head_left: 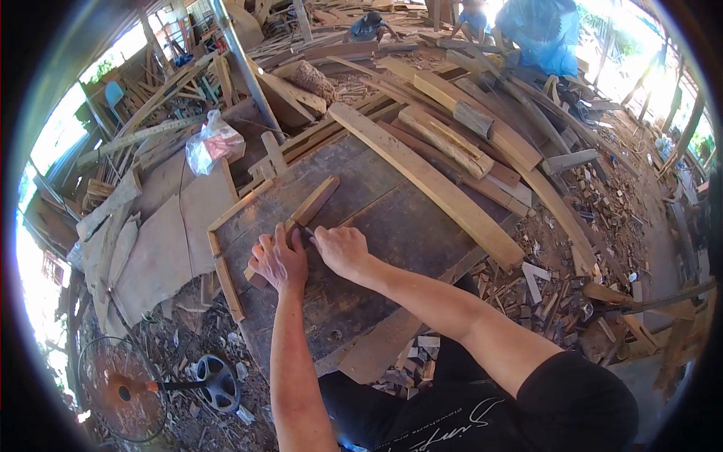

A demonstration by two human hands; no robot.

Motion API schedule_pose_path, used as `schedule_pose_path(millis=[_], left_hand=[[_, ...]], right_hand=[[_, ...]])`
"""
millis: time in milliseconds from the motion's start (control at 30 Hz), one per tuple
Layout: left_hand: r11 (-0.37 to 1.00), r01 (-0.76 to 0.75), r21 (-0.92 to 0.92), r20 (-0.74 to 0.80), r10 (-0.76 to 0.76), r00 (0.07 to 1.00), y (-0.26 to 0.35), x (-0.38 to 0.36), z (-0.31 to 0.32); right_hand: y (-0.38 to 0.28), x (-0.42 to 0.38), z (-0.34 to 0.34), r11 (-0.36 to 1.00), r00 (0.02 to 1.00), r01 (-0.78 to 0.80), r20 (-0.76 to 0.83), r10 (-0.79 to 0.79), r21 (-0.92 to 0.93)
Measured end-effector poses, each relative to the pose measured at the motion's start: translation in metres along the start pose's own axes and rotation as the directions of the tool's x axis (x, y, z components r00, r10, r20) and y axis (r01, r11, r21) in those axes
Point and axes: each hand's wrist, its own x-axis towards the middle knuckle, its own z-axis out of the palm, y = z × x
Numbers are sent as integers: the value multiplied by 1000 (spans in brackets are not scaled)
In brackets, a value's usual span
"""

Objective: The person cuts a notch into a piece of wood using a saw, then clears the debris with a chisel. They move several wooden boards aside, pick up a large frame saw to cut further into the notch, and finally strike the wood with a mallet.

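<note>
A short wooden piece [320, 197] lies slantwise on a dark, worn work table [361, 175]. My left hand [280, 258] is over its lower part, fingers bent around it and pressing it to the table. Close beside it, my right hand [340, 248] is closed, with the thumb and fingertips pointing at the wooden piece. A small, dark, thin tool shows between the right fingertips and the wood; most of it is hidden, so its kind does not show. Narrow wooden strips [227, 288] edge the table's left side.
A long plank [429, 184] lies across the table's right side, near stacked beams [444, 139]. A plastic bag [215, 143] sits on boards at left. A pedestal fan [123, 388] stands at lower left. Offcuts litter the ground. Two people [367, 29] are in the back.
</note>
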Motion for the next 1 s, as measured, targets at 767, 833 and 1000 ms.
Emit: schedule_pose_path(millis=[767,833,1000], left_hand=[[998,-3,58,41,1,999,-2,6,-1],[997,15,77,22,-16,1000,-2,5,2],[997,-36,62,38,34,999,-4,0,-2]], right_hand=[[5,-22,-6,998,999,-26,32,28,-48],[6,-5,7,997,998,23,-65,-28,-68],[4,-20,4,994,995,39,-89,-48,-107]])
